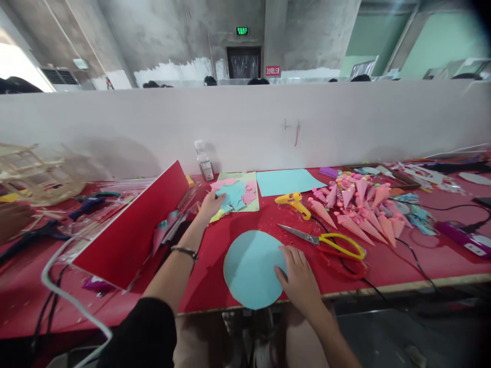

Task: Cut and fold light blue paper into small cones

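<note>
Hand positions at the bench

Left hand fingertips are hidden among paper scraps; grip cannot be determined. Right hand lies flat, fingers open, on the blue paper disc near the bench front edge

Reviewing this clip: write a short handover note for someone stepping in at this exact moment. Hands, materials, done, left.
Left hand: reaching forward, fingers on the pile of blue and pink paper scraps lying on a green sheet.
Right hand: flat on the blue paper circle at the table's near edge.
Nearby: yellow scissors lying free right of the circle, yellow glue gun, pink paper cones, uncut blue sheet.
Done: circle cut out; many cones made.
Left: circle still flat, unrolled and unglued.
</note>
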Tool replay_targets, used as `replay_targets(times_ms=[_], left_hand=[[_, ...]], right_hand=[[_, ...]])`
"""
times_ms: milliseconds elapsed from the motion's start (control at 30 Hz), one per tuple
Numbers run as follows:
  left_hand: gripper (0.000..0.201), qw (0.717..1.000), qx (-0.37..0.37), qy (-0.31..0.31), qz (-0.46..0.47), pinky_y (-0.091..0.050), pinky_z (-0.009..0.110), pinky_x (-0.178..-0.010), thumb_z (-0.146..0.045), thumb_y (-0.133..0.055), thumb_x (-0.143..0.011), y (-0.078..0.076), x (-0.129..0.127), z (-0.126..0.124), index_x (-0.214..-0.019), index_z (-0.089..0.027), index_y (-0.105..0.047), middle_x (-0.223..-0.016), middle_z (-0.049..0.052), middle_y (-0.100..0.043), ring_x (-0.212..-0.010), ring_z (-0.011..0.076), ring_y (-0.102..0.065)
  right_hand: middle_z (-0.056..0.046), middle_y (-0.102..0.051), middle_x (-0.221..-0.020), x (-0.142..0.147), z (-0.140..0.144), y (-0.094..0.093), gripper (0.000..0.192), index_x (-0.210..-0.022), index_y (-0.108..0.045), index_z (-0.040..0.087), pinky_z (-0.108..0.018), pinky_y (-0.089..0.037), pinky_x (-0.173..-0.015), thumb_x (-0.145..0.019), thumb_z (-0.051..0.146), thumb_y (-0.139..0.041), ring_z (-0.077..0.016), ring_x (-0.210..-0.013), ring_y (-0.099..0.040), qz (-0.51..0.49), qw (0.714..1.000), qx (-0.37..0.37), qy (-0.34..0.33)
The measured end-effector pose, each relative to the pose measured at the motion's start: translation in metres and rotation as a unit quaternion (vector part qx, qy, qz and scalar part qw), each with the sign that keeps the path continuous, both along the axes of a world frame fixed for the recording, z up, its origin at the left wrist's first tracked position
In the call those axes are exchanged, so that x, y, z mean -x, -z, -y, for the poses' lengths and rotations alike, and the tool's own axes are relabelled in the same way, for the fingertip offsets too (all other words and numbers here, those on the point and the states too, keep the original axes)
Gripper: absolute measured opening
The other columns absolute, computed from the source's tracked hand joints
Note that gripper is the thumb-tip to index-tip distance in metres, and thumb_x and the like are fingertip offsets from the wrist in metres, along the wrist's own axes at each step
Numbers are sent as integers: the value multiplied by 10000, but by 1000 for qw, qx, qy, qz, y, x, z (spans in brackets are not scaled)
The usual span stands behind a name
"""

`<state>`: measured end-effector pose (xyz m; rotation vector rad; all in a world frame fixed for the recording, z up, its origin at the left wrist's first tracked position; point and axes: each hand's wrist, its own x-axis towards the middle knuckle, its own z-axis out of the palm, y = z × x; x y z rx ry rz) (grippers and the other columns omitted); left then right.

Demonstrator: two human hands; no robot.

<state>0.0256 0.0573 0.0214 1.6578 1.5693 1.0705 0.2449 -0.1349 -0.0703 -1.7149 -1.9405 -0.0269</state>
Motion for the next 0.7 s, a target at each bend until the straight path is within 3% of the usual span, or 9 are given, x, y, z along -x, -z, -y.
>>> replay_targets(times_ms=[67, 167, 267, 333, 467, 533, 600, 700], left_hand=[[313, 997, -32, -17, -72, -443, 280, -718, -258, -528, -710, -4, -3, -30, -988, -119, -565, -827, 44, -628, -807, 182, -578], [416, 984, -54, -38, -164, -417, 329, -795, -240, -531, -718, 1, -12, -56, -1115, -119, -496, -939, 92, -610, -917, 217, -557], [540, 968, -68, -64, -232, -318, 449, -920, -252, -539, -717, 10, -13, -59, -1219, -107, -401, -1178, 178, -487, -1145, 306, -408], [560, 959, -76, -64, -266, -269, 501, -948, -270, -523, -733, 13, -8, -48, -1250, -120, -371, -1273, 193, -392, -1208, 338, -321], [390, 945, -91, 4, -315, -278, 458, -982, -263, -485, -765, 12, 7, 10, -1150, -206, -490, -1246, 96, -455, -1187, 270, -367], [372, 930, -115, 100, -334, -266, 418, -1012, -285, -442, -802, 15, 11, 56, -1164, -211, -485, -1228, 78, -489, -1180, 224, -387], [479, 906, -123, 213, -345, -264, 399, -1024, -331, -454, -803, 24, 12, 107, -1263, -212, -391, -1311, 85, -420, -1226, 218, -339], [846, 861, -71, 322, -386, -264, 413, -1029, -361, -624, -665, 48, 13, 170, -1369, -294, -159, -1448, 44, -200, -1312, 253, -178]], right_hand=[[-114, -508, -1134, -3, 7, 5, 353, -1154, -480, 157, -385, -386, -879, -826, 284, -445, -243, -1069, -430, 19, 1000, 12, -8], [-110, -502, -1151, -1, 9, 6, 338, -1143, -504, 171, -398, -372, -900, -833, 289, -439, -253, -1093, -416, 39, 999, 24, -4], [-114, -500, -1168, 2, 7, 4, 347, -1157, -507, 174, -410, -369, -908, -843, 294, -421, -260, -1105, -412, 54, 998, 36, -1], [-116, -497, -1179, 2, 7, 4, 356, -1164, -508, 177, -417, -370, -907, -852, 313, -404, -264, -1109, -413, 57, 998, 41, -4], [-122, -465, -1232, -2, 7, 2, 405, -1196, -493, 179, -427, -356, -929, -873, 378, -350, -262, -1151, -390, 32, 998, 52, -26], [-122, -403, -1304, -6, 9, -1, 459, -1255, -440, 181, -428, -330, -962, -871, 412, -340, -258, -1206, -339, 13, 997, 55, -57], [-107, -321, -1373, -11, 12, -6, 556, -1312, -367, 199, -430, -296, -995, -837, 486, -382, -258, -1255, -275, 4, 991, 64, -115], [-70, -250, -1423, -18, 18, -11, 744, -1348, -298, 261, -450, -248, -1026, -719, 611, -488, -274, -1288, -223, 25, 969, 96, -228]])
